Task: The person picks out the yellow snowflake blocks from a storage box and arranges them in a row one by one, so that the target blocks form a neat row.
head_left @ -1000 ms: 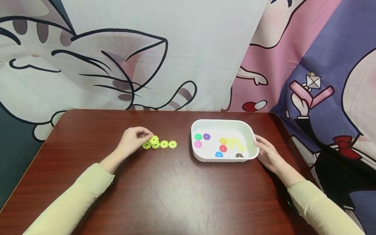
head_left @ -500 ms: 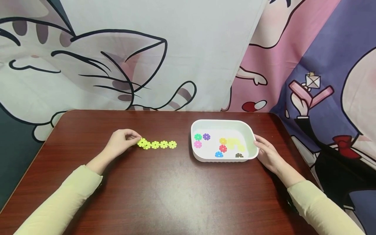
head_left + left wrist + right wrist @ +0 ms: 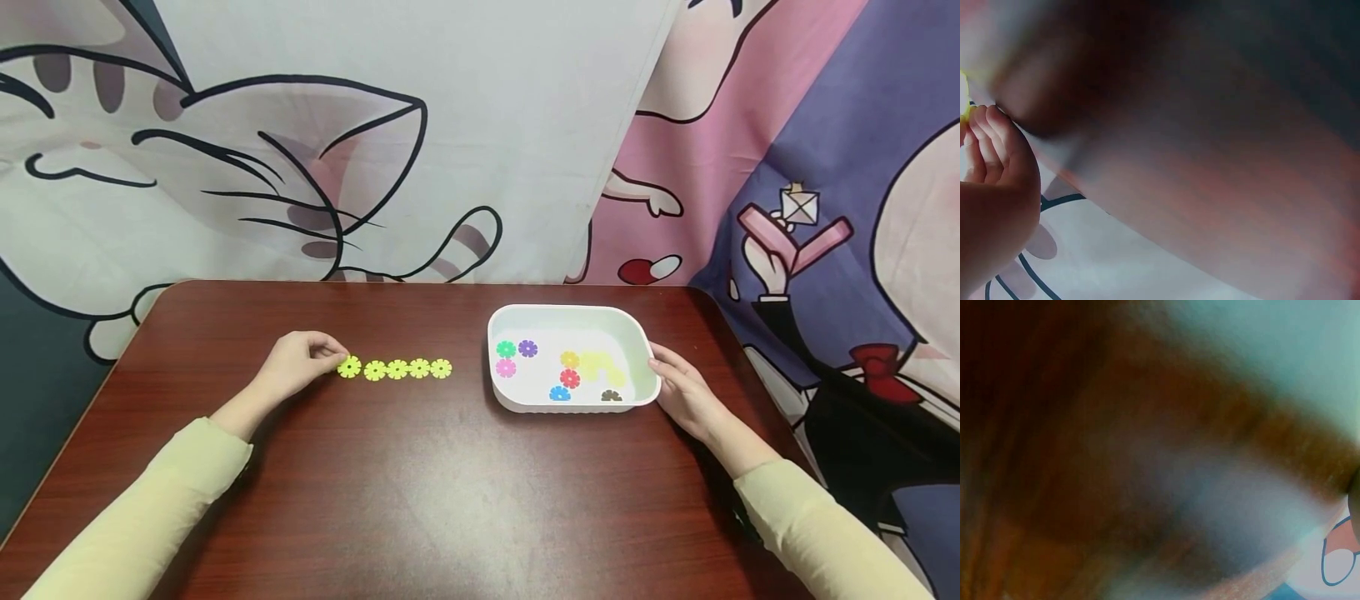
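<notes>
At the left of the head view, my left hand (image 3: 296, 367) pinches a yellow flower-shaped disc (image 3: 349, 367) between thumb and fingertips, at the left end of a row. The rest of the row (image 3: 397, 369) is several matching yellow discs lying side by side on the table. In the left wrist view the curled fingers (image 3: 997, 140) show at the left edge, with a sliver of yellow at their tips. My right hand (image 3: 686, 396) grips the right end of a white plastic tray (image 3: 630, 333), thumb and fingers at its rim.
Inside the tray lie loose flower discs: green (image 3: 506, 349), purple (image 3: 528, 348), pink (image 3: 506, 367), red (image 3: 570, 378), blue (image 3: 559, 393), brown and several yellow ones. The brown table (image 3: 450, 500) ends at a cartoon-printed cloth (image 3: 525, 150) behind it.
My left hand has carried its yellow disc leftward, from over the row down to the row's left end. The right hand and the tray have stayed in place.
</notes>
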The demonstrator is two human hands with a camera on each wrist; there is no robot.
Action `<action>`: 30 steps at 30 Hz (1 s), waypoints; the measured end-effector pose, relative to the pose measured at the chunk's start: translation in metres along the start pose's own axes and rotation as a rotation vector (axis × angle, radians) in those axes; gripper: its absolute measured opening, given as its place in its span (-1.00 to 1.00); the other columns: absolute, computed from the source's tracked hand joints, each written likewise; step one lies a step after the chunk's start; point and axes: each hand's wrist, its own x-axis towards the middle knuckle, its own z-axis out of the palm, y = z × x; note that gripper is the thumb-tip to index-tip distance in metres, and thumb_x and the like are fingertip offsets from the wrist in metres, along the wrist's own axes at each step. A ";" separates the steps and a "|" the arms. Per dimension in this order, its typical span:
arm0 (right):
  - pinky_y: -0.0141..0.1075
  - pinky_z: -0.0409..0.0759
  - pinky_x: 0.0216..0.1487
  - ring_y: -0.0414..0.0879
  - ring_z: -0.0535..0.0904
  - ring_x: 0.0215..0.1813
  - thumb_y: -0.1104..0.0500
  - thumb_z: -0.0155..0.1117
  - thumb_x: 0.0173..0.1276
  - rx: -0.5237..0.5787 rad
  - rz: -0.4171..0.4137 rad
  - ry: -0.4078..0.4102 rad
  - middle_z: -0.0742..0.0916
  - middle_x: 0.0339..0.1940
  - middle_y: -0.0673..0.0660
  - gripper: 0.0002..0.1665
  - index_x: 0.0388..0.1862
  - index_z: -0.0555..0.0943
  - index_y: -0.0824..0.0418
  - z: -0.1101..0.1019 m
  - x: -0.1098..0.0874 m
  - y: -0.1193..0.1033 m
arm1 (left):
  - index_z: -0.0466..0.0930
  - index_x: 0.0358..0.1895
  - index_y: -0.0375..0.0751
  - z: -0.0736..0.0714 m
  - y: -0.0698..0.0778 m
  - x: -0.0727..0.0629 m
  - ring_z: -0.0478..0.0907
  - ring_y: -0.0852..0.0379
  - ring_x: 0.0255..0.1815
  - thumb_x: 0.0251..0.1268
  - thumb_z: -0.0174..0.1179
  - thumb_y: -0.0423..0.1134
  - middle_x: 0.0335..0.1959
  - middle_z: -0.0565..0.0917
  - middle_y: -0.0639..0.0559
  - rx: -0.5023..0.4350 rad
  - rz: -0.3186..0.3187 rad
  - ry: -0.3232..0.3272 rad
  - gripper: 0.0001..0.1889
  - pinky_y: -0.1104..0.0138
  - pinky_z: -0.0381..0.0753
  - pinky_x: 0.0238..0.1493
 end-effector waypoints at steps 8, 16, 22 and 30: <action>-0.46 0.64 0.20 -0.32 0.68 0.22 0.34 -0.19 0.74 -0.005 0.011 0.001 0.76 0.22 -0.11 -0.50 0.29 0.64 -0.02 -0.001 0.000 0.000 | 0.83 -0.18 -0.26 0.004 -0.001 0.003 0.68 0.18 -0.28 0.39 0.38 -0.28 -0.31 0.83 -0.08 0.040 0.006 0.002 -0.88 0.32 0.61 -0.12; -0.47 0.62 0.20 -0.34 0.67 0.22 0.33 -0.18 0.74 -0.023 0.016 0.011 0.76 0.22 -0.13 -0.51 0.28 0.63 -0.03 0.000 0.000 0.000 | 0.82 -0.20 -0.27 0.007 -0.001 0.005 0.67 0.16 -0.27 0.37 0.37 -0.30 -0.32 0.82 -0.08 0.055 0.021 -0.005 -0.89 0.27 0.62 -0.11; -0.46 0.63 0.20 -0.33 0.67 0.21 0.33 -0.18 0.74 -0.018 0.011 0.010 0.76 0.21 -0.12 -0.52 0.29 0.63 -0.02 0.001 0.000 0.000 | 0.82 -0.20 -0.26 0.007 -0.002 0.006 0.66 0.17 -0.28 0.36 0.37 -0.31 -0.33 0.81 -0.07 0.055 0.027 -0.005 -0.90 0.34 0.60 -0.15; -0.46 0.64 0.19 -0.31 0.69 0.19 0.36 -0.21 0.73 0.009 0.002 0.007 0.77 0.18 -0.09 -0.49 0.26 0.65 0.01 0.001 0.001 0.000 | 0.80 -0.26 -0.23 0.008 0.000 0.006 0.57 0.19 -0.32 0.33 0.36 -0.32 -0.38 0.76 0.00 0.067 0.035 -0.015 -0.93 0.40 0.54 -0.20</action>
